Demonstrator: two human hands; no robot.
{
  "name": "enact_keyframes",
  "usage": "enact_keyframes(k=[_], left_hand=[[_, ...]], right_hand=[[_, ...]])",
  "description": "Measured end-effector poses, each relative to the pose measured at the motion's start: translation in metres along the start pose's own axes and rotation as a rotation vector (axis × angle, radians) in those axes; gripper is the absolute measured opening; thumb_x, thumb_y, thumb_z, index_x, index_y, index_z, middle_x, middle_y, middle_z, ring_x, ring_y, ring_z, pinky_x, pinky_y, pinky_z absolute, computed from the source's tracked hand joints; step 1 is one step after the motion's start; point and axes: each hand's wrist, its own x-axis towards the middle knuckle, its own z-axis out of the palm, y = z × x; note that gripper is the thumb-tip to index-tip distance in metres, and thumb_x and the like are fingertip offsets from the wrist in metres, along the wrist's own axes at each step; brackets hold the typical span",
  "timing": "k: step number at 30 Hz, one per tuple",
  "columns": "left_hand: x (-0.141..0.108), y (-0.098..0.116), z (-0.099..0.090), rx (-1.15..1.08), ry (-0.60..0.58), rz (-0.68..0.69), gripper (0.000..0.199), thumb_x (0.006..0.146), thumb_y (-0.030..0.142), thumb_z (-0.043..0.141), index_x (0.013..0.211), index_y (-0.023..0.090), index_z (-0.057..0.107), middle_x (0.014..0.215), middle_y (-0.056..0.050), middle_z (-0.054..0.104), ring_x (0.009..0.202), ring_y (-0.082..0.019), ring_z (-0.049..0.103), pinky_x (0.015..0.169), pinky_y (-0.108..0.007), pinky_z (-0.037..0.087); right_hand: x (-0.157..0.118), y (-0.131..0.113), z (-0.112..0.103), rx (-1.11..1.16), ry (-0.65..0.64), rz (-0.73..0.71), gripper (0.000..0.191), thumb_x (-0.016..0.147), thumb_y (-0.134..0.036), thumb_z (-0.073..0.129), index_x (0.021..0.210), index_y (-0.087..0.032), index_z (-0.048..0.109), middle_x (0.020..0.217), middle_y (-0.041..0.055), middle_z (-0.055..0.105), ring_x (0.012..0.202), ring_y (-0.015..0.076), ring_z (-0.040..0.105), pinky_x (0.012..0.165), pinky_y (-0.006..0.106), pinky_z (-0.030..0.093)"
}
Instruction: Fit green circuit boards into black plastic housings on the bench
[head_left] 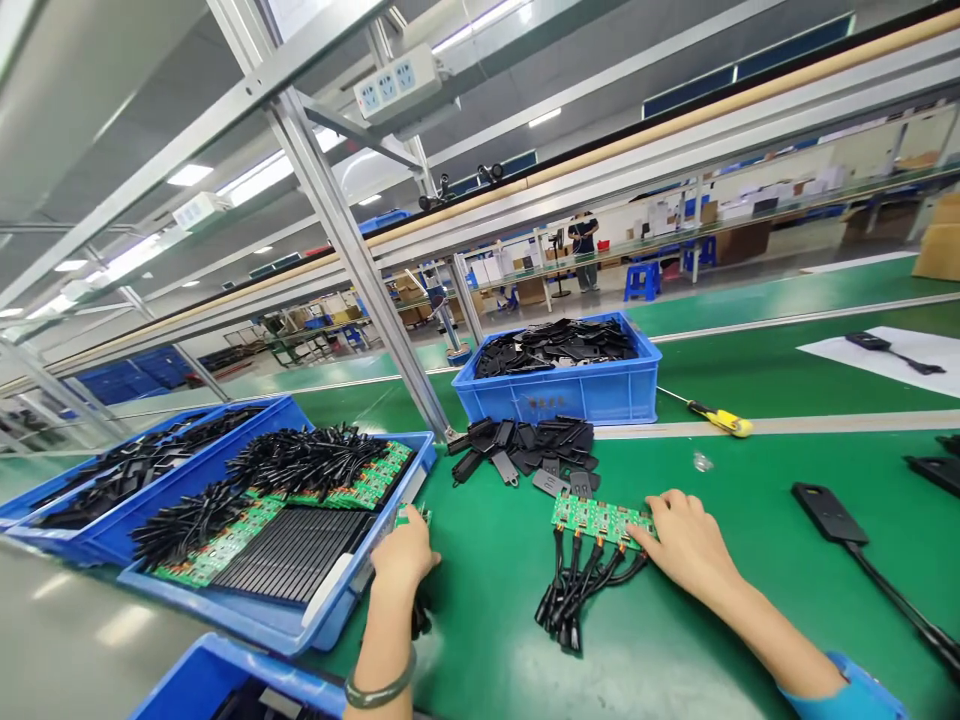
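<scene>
On our green-topped bench (487, 610), in front of its pale rear edging (825, 422), our right hand (690, 545) pinches, thumb uppermost, the right end of a flat green circuit-board strip with black cables (596, 518), probably light, stiff, fragile, best taken by its edges; our left hand (406, 555) curls its fingers round a mostly hidden green board (426, 516).

My green bench (487, 645) carries a blue bin (559, 402), a heap of black covers (529, 448) beside it, a green circuit-board strip (600, 520) with black cables (581, 590), a yellow-handled screwdriver (718, 417) and a black cabled device (829, 514).
</scene>
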Motion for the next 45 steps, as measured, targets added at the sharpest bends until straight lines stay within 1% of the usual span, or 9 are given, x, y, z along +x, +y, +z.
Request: enact_keyframes(k=[7, 11, 16, 20, 24, 29, 36, 42, 45], left_hand=[[-0.020, 0.081, -0.007, 0.095, 0.181, 0.239, 0.041, 0.078, 0.030, 0.059, 0.111, 0.006, 0.055, 0.105, -0.024, 0.060, 0.101, -0.036, 0.056, 0.080, -0.043, 0.044], [-0.014, 0.107, -0.009, -0.278, 0.200, 0.488, 0.050, 0.088, 0.040, 0.043, 0.125, 0.006, 0.045, 0.102, -0.021, 0.061, 0.098, -0.033, 0.057, 0.080, -0.042, 0.043], [-0.009, 0.128, 0.012, -1.204, -0.379, 0.644, 0.057, 0.078, 0.052, 0.055, 0.121, 0.014, 0.048, 0.088, -0.009, 0.064, 0.077, -0.020, 0.061, 0.065, -0.031, 0.050], [-0.017, 0.139, 0.035, -1.563, -0.716, 0.545, 0.047, 0.065, 0.044, 0.073, 0.094, 0.009, 0.061, 0.084, -0.011, 0.066, 0.068, -0.014, 0.061, 0.059, -0.024, 0.050], [-0.026, 0.144, 0.045, -1.645, -0.636, 0.485, 0.045, 0.064, 0.043, 0.075, 0.089, 0.008, 0.064, 0.081, -0.010, 0.067, 0.064, -0.013, 0.060, 0.060, -0.024, 0.051], [-0.033, 0.150, 0.047, -1.608, -0.501, 0.519, 0.043, 0.064, 0.047, 0.072, 0.078, 0.007, 0.067, 0.068, -0.008, 0.067, 0.058, -0.014, 0.060, 0.058, -0.024, 0.050], [-0.036, 0.155, 0.053, -1.619, -0.518, 0.520, 0.042, 0.066, 0.047, 0.070, 0.084, 0.009, 0.068, 0.073, -0.009, 0.069, 0.061, -0.018, 0.063, 0.061, -0.028, 0.052], [-0.043, 0.162, 0.062, -1.415, -0.189, 0.562, 0.036, 0.073, 0.044, 0.063, 0.061, 0.011, 0.066, 0.058, -0.005, 0.064, 0.057, -0.018, 0.060, 0.058, -0.027, 0.049], [-0.039, 0.162, 0.058, -1.590, -0.406, 0.505, 0.033, 0.070, 0.043, 0.067, 0.077, 0.011, 0.068, 0.069, -0.006, 0.068, 0.062, -0.019, 0.062, 0.061, -0.029, 0.051]], right_hand=[[0.001, -0.003, -0.008, 0.705, -0.109, 0.012, 0.022, 0.073, -0.041, 0.055, 0.082, -0.022, 0.047, 0.057, -0.0043, 0.047, 0.057, 0.0171, 0.047, 0.056, 0.029, 0.035], [-0.001, -0.015, -0.023, 1.210, -0.169, 0.077, 0.036, 0.070, -0.053, 0.062, 0.082, -0.022, 0.048, 0.057, -0.0062, 0.050, 0.057, 0.0147, 0.050, 0.055, 0.026, 0.038], [-0.002, -0.019, -0.031, 1.564, -0.253, 0.168, 0.035, 0.069, -0.048, 0.069, 0.084, -0.019, 0.056, 0.076, 0.0010, 0.065, 0.069, 0.0169, 0.060, 0.060, 0.027, 0.046], [-0.003, -0.020, -0.026, 1.637, -0.344, 0.172, 0.035, 0.074, -0.046, 0.065, 0.090, -0.015, 0.065, 0.084, 0.0070, 0.069, 0.075, 0.0187, 0.062, 0.068, 0.029, 0.049], [-0.005, -0.023, -0.016, 1.583, -0.343, 0.166, 0.040, 0.074, -0.049, 0.064, 0.092, -0.014, 0.067, 0.081, 0.0075, 0.070, 0.071, 0.0198, 0.063, 0.069, 0.033, 0.050], [-0.005, -0.021, -0.003, 1.373, -0.076, 0.228, 0.039, 0.071, -0.054, 0.064, 0.078, -0.015, 0.068, 0.068, 0.0040, 0.068, 0.062, 0.0199, 0.061, 0.062, 0.032, 0.050], [-0.005, -0.024, -0.004, 1.437, -0.142, 0.291, 0.035, 0.059, -0.045, 0.077, 0.075, -0.016, 0.067, 0.073, 0.0045, 0.070, 0.066, 0.0206, 0.063, 0.067, 0.035, 0.054], [-0.003, -0.024, 0.005, 1.308, 0.093, 0.363, 0.030, 0.054, -0.042, 0.079, 0.060, -0.017, 0.063, 0.057, 0.0007, 0.064, 0.053, 0.0178, 0.058, 0.055, 0.032, 0.050], [-0.001, -0.023, -0.001, 1.486, -0.089, 0.387, 0.032, 0.059, -0.042, 0.077, 0.075, -0.016, 0.066, 0.072, 0.0030, 0.069, 0.063, 0.0186, 0.062, 0.063, 0.032, 0.051]])
